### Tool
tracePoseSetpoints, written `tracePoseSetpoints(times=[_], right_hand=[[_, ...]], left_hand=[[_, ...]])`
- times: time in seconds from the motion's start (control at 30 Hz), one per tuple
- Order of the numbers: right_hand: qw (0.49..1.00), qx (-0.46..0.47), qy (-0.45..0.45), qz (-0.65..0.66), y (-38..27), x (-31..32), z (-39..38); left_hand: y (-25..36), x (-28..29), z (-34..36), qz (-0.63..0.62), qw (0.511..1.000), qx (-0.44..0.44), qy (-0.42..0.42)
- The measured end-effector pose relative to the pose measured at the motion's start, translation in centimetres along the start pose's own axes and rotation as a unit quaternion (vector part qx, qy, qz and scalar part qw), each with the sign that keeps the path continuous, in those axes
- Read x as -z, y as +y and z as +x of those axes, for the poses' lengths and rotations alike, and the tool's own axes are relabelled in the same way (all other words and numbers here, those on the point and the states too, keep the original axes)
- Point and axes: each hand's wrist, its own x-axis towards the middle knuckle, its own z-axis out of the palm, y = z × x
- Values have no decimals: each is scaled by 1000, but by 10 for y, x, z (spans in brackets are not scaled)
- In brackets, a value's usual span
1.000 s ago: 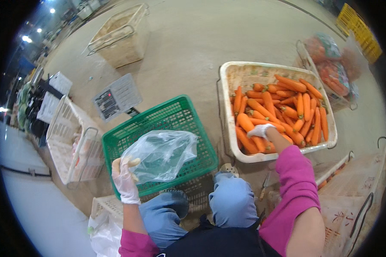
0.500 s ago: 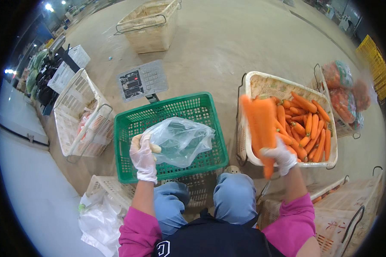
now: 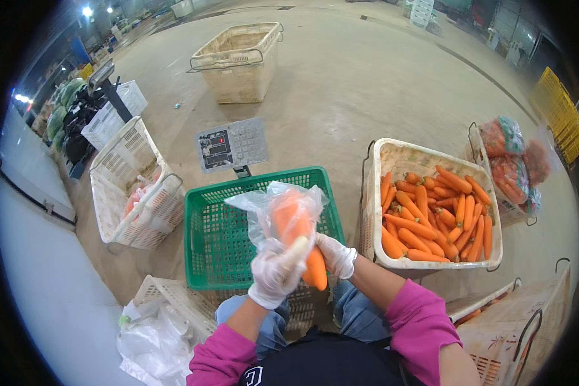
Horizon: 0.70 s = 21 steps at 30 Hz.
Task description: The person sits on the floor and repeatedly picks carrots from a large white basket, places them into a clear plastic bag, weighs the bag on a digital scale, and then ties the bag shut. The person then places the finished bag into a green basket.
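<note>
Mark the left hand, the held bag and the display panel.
Left hand [image 3: 275, 276]: head view, the glove's middle.
Held bag [image 3: 262, 211]: head view, its crumpled left side.
Display panel [image 3: 232, 145]: head view, the panel's centre.

One head-worn fisheye view looks down and forward over the nearby green crate [image 3: 220, 254].

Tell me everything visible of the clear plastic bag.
The clear plastic bag looks like thin, wrinkled film, its mouth toward the person. Carrots sit inside, their ends sticking out. It slants over the green basket, gripped near the mouth by the gloved left hand; the right hand is at its right side, contact unclear.
</note>
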Motion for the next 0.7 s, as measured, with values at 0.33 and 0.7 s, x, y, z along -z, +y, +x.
tracePoseSetpoints(times=[0.33, 0.7], right_hand=[[947, 308, -57, 69, -23, -17, 9], [914, 170, -295, 221, 9, 63, 127]], left_hand=[[29, -9, -25, 46, 986, -119, -108], [-18, -30, -15, 107, 990, -62, -67]])
